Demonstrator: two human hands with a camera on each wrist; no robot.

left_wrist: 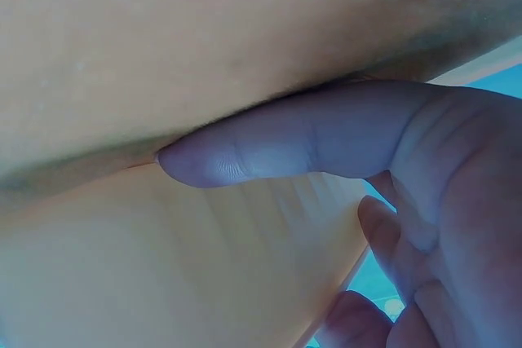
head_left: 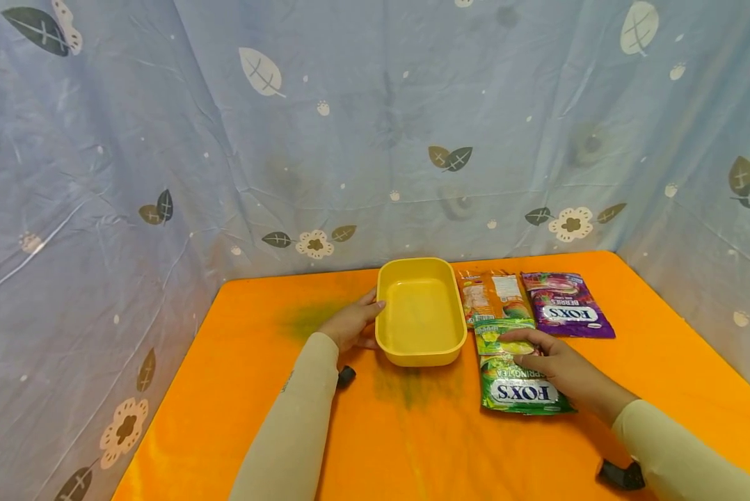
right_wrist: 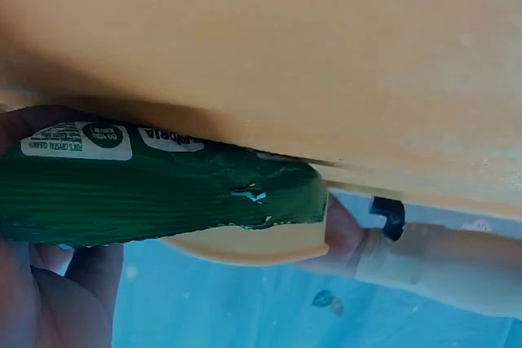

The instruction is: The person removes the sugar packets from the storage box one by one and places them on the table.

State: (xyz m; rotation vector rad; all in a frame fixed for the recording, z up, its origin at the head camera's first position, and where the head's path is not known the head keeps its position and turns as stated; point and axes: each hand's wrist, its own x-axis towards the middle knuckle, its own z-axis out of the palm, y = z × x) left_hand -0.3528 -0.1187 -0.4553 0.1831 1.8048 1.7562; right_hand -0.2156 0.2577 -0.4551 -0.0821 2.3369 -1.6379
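Observation:
My left hand (head_left: 353, 323) holds the left side of a yellow plastic tub (head_left: 420, 358), its thumb at the rim. In the left wrist view a finger (left_wrist: 269, 140) lies along the tub's wall (left_wrist: 163, 266). The tub stands upright with nothing inside. To its right, my right hand (head_left: 553, 362) grips a green FOX'S candy bag (head_left: 519, 383) marked spring tea. The right wrist view shows this bag (right_wrist: 163, 193) edge-on between thumb and fingers, close to the table. Its far end overlaps an orange candy bag (head_left: 494, 292).
Behind the green bag, a purple FOX'S berries bag (head_left: 563, 303) lies flat beside the orange one. An orange cloth (head_left: 412, 445) covers the table. Blue-grey patterned curtains (head_left: 381, 139) enclose the back and both sides. Black straps (head_left: 622, 475) show near the wrists.

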